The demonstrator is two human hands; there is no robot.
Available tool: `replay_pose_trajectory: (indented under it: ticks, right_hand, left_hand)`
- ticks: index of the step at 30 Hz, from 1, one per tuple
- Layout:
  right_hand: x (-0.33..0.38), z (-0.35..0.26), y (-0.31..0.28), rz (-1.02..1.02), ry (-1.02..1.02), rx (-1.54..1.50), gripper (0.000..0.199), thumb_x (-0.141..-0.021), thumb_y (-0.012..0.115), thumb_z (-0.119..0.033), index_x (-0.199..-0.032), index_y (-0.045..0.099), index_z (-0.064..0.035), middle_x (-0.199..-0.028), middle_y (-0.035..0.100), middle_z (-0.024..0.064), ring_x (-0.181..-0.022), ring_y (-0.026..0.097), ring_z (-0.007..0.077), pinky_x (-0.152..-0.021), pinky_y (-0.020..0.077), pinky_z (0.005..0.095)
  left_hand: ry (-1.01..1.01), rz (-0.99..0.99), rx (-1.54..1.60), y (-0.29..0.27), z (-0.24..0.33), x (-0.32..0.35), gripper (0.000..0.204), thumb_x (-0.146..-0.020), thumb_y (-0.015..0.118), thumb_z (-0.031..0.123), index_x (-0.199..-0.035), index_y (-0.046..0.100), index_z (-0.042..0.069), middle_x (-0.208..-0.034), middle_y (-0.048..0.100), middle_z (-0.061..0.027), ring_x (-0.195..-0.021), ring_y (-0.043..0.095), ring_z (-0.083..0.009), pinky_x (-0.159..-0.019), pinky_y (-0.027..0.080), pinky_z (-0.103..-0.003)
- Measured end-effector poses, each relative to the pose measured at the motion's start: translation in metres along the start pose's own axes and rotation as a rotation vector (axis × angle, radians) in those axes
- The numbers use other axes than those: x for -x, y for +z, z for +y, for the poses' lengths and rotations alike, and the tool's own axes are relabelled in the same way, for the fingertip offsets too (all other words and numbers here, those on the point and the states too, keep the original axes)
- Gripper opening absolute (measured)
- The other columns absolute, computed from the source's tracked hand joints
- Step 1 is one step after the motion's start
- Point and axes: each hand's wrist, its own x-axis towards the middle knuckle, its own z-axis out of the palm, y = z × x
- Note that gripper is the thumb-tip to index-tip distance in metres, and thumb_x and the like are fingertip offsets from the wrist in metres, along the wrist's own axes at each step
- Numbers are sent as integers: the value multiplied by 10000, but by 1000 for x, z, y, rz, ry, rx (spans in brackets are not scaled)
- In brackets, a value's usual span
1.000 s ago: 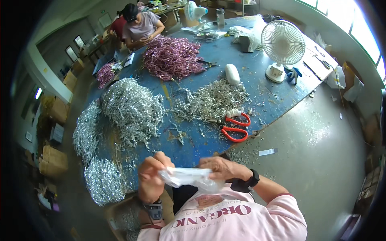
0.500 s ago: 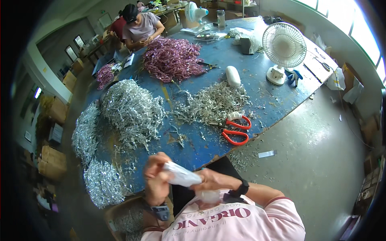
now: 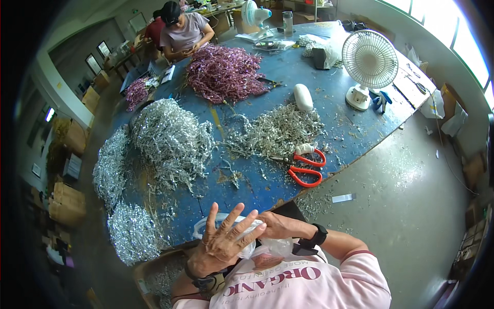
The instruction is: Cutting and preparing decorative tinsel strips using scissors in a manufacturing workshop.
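Note:
In front of my chest, a crumpled strip of white translucent plastic point(image 3: 280, 247) hangs from my right hand point(image 3: 280, 225), whose fingers are closed on it. The plastic also loops behind my left hand point(image 3: 222, 246). That hand has its back up and its fingers spread, close beside the right one; whether its palm touches the plastic is hidden. Beyond my hands on the blue table point(image 3: 267, 193) lie scissors with red handles point(image 3: 307, 176). Their blades reach toward a loose heap of silver tinsel point(image 3: 278, 131).
Larger silver tinsel bundles point(image 3: 172, 141) cover the table's left side, some hanging over its edge. Pink tinsel point(image 3: 224, 74) lies farther back, near a seated person point(image 3: 185, 36). A white roll point(image 3: 303, 98) and a white fan point(image 3: 369, 64) stand at right. A cardboard box point(image 3: 149, 273) is below.
My left hand has come off its grip on the white plastic and spread its fingers, back upward. The plastic has gone from a tight, flat piece to a loose loop.

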Motion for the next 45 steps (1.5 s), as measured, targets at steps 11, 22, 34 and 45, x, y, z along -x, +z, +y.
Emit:
replay_pose_trajectory:
  ticks: [11,22,34,45]
  right_hand:
    - [-10,11,3,-127,325,-173,359,-921,553,-395,-958,658,-55,-728,594,-3,-648,508,71,-576,432,268]
    - [14,31,3,173,-99,500,318,-732,669,-151,-1030,577,-88,-908,625,108,-910,611,278,-680,480,386]
    - [16,13,55,288,171,459,424,-762,704,-197,-1123,529,-60,-800,635,160,-738,638,318,-618,506,390]
    - [29,4,23,68,-182,-90,393,-953,506,-371,-978,603,9,-793,612,129,-723,612,272,-643,479,374]
  left_hand:
    - [-113,167,258,-10,9,10,453,-696,733,79,-1133,625,128,-1199,589,-68,-1172,521,-244,-1026,357,-435]
    - [-411,-245,492,58,-27,72,85,-796,595,93,-868,613,52,-784,587,-105,-723,631,-281,-589,496,-382]
    - [-490,365,488,63,-27,26,109,-823,605,28,-929,613,51,-715,587,-95,-620,598,-272,-552,478,-370]
    - [-509,137,1786,25,-11,54,346,-931,582,296,-1000,602,-43,-607,592,-41,-469,458,-48,-434,281,-192]
